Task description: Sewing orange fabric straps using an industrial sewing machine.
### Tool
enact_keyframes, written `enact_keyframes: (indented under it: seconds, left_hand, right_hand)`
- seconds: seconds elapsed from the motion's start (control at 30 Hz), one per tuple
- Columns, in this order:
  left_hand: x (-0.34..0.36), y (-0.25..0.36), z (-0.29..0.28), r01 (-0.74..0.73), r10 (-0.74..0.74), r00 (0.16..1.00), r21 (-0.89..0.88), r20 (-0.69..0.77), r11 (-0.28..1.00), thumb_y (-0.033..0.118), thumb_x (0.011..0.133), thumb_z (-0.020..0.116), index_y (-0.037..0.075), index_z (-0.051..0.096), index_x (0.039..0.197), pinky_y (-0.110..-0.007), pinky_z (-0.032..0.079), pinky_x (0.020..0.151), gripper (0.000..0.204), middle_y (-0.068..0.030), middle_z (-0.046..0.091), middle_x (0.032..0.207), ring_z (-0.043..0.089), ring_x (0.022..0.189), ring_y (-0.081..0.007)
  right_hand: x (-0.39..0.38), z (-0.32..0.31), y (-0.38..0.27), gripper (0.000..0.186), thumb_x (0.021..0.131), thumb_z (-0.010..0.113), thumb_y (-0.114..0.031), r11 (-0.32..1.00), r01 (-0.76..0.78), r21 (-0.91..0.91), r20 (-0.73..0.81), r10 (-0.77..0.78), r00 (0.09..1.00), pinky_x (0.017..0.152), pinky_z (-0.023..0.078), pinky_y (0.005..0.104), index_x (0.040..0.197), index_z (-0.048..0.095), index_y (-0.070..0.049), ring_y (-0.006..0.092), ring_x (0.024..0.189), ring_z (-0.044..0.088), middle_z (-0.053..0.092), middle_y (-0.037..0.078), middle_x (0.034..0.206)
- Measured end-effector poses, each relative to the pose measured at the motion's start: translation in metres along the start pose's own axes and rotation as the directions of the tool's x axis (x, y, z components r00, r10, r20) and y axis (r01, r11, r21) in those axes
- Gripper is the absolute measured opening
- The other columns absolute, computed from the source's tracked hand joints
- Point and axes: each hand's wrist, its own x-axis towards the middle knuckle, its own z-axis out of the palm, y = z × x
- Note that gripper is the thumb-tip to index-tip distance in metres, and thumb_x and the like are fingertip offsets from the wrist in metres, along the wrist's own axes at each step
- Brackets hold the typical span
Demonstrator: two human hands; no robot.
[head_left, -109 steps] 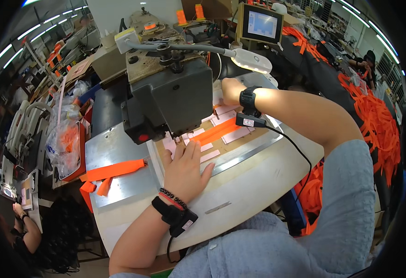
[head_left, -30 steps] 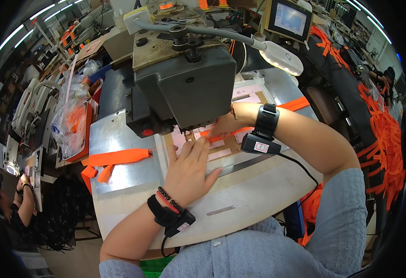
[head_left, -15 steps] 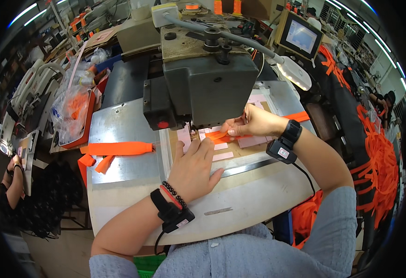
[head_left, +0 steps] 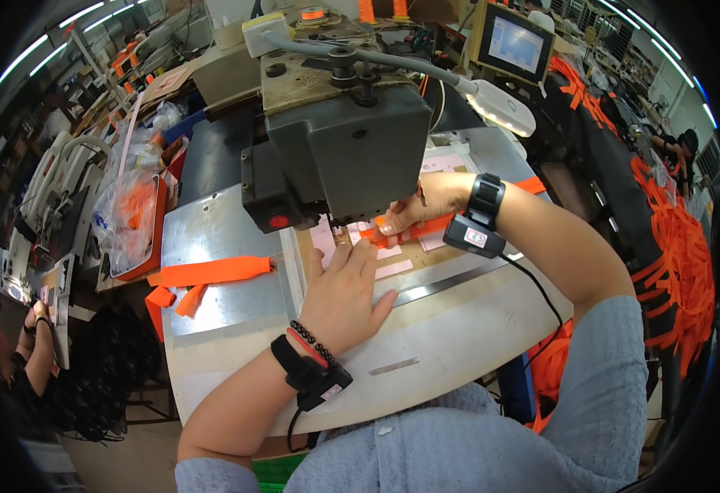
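My left hand (head_left: 339, 292) lies palm down with its fingers apart on a brown template board (head_left: 424, 258) with pale pink pieces. Its fingertips reach the near end of an orange strap (head_left: 435, 227). My right hand (head_left: 421, 201) pinches that strap between thumb and fingers, close beside the left fingertips. From there the strap runs out to the right under my wrist. Directly above the board hangs the dark head of a sewing machine (head_left: 347, 152), which hides part of the board and my right fingers.
A folded orange strip (head_left: 216, 271) lies on the metal plate (head_left: 204, 230) at left. Beyond stands a red bin (head_left: 150, 238) with plastic bags. A lamp (head_left: 499, 107) and a screen (head_left: 512, 45) are at upper right. Many orange straps (head_left: 680, 287) hang at right. Another person's hands (head_left: 35, 316) work far left.
My right hand has moved nearer to my left fingertips along the strap, its wrist turning. The left hand stays nearly in place on the board. The whole view has shifted slightly.
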Motion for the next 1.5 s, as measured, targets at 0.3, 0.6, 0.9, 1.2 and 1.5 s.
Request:
enact_keyframes:
  seconds: [0.3,0.6,0.9,1.2,1.5]
  left_hand:
    - [-0.001,-0.001,0.003,0.005,-0.005,1.000,0.020,-0.003,1.000,0.039,0.084,0.067,-0.001,0.052,0.130,-0.060,0.034,0.098,0.063,-0.0130,0.054,0.131,0.052,0.115,-0.0294]
    - [0.001,-0.001,0.000,-0.003,0.003,1.000,0.021,0.006,1.000,0.039,0.084,0.067,-0.001,0.052,0.130,-0.059,0.033,0.098,0.062,-0.0122,0.055,0.127,0.052,0.113,-0.0294]
    - [0.003,-0.016,-0.011,-0.018,0.026,0.997,-0.102,0.072,0.995,0.037,0.082,0.070,0.003,0.055,0.129,-0.054,0.035,0.097,0.060,-0.0093,0.057,0.127,0.052,0.112,-0.0288]
    - [0.001,-0.019,-0.008,-0.027,0.031,0.998,-0.074,0.050,0.997,0.040,0.082,0.070,0.008,0.058,0.128,-0.053,0.033,0.098,0.058,-0.0129,0.053,0.130,0.049,0.116,-0.0305]
    - [-0.001,-0.017,-0.010,0.004,-0.001,0.998,-0.047,0.066,0.999,0.043,0.083,0.068,0.011,0.059,0.129,-0.056,0.031,0.100,0.056,-0.0168,0.051,0.128,0.045,0.122,-0.0332]
  right_hand:
    - [0.002,-0.007,-0.004,0.027,0.092,0.070,-0.026,0.999,-0.043,0.004,0.096,0.042,0.995,0.076,0.054,0.0260,0.109,0.073,-0.006,0.0126,0.087,0.068,0.073,0.004,0.097]
    - [0.018,-0.001,-0.003,0.022,0.081,0.082,-0.027,0.997,-0.076,0.012,0.013,0.076,0.997,0.057,0.049,0.0189,0.089,0.072,-0.009,0.0052,0.068,0.066,0.070,-0.001,0.078]
    - [0.022,0.003,0.000,0.021,0.082,0.081,-0.026,0.995,-0.104,0.008,-0.027,0.104,0.994,0.059,0.051,0.0197,0.086,0.071,-0.009,0.0059,0.066,0.065,0.069,-0.002,0.077]
    - [0.032,-0.001,0.007,0.021,0.080,0.082,-0.026,0.986,-0.166,0.008,0.033,0.166,0.986,0.059,0.050,0.0199,0.089,0.072,-0.010,0.0047,0.066,0.065,0.070,-0.003,0.077]
    - [0.035,-0.004,0.003,0.023,0.079,0.083,-0.028,0.981,-0.193,0.020,0.073,0.191,0.979,0.061,0.050,0.0184,0.090,0.074,-0.010,0.0045,0.066,0.067,0.072,-0.002,0.079]
